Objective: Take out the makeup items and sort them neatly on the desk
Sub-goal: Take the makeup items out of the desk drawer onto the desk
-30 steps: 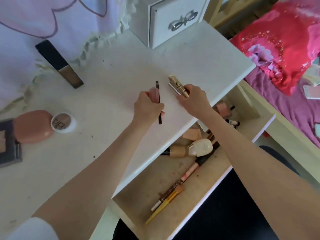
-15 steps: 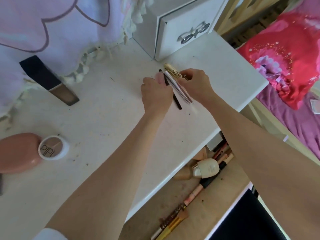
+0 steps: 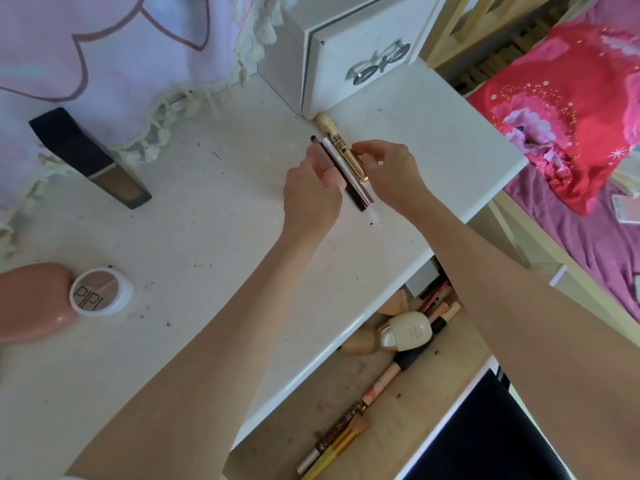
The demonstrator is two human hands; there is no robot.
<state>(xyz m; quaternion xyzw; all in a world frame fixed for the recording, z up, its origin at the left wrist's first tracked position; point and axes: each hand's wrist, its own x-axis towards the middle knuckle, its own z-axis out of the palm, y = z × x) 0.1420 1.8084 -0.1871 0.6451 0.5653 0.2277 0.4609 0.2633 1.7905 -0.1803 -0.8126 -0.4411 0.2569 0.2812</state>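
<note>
Three slim makeup sticks lie side by side on the white desk (image 3: 194,216) near the small white drawer box: a thin black pencil (image 3: 317,143), a silver-and-black pen (image 3: 349,171) and a gold tube (image 3: 341,142). My left hand (image 3: 311,192) touches the black pencil and silver pen from the left with its fingertips. My right hand (image 3: 388,171) has its fingers on the gold tube from the right. Below the desk edge the open drawer (image 3: 408,410) holds a cream bottle (image 3: 408,330), brushes (image 3: 332,448) and pencils.
A dark foundation bottle (image 3: 93,157) lies at the back left. A pink case (image 3: 31,303) and a round white compact (image 3: 100,292) sit at the left. A white drawer box (image 3: 356,46) stands at the back. A bed with a red blanket (image 3: 571,109) is to the right.
Both hands carried the pencil, pen and gold tube away from the desk's front edge toward the white drawer box and laid them parallel on the desk.
</note>
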